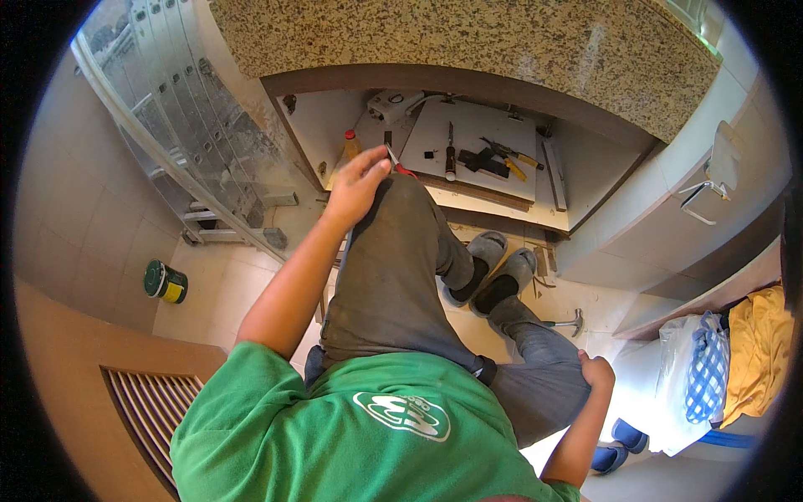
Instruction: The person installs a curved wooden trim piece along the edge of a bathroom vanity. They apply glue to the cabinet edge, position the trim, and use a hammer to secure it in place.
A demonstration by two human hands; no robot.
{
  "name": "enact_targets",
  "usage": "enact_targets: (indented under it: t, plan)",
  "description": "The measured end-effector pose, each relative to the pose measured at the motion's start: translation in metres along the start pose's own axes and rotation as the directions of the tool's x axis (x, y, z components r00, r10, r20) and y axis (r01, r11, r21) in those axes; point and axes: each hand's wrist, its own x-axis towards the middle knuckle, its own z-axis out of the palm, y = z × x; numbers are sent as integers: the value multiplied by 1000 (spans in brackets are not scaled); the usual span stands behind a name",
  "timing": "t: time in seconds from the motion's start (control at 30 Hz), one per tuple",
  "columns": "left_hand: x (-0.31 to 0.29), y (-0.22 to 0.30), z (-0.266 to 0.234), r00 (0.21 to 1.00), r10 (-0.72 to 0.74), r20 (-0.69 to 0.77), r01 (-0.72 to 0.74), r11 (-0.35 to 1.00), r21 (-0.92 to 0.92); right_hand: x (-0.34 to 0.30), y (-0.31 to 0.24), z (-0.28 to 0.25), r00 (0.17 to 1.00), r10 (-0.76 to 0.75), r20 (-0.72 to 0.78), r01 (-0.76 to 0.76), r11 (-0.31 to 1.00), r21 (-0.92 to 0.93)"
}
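My left hand (358,191) is over my bent left knee, in front of the open cabinet. Its thumb and fingers are pinched on a thin tool (403,170) with a silver tip and a red part; its exact kind is too small to tell. My right hand (597,370) rests against my other knee, its fingers partly hidden. On a white board (435,125) in the cabinet lie a screwdriver (451,155), yellow-handled pliers (512,167) and black pieces (483,162). A red-capped bottle (350,144) stands near my left fingers.
A speckled stone counter (468,50) overhangs the cabinet. An aluminium ladder (150,125) leans at the left, near a green bucket (166,282). A hammer (569,322) and wood scraps (544,263) lie on the floor near my feet. Bagged cloths (707,368) are at the right.
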Motion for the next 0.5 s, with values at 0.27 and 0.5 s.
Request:
enact_targets:
  t: [0.27, 0.5]
  plan:
    - [120, 23, 22, 469, 732, 494, -769, 63, 636, -10, -24, -15, 997, 71, -1, -71, 997, -34]
    - [223, 28, 63, 176, 709, 683, -944, -75, 321, 3, -43, -22, 991, 134, 20, -130, 980, -149]
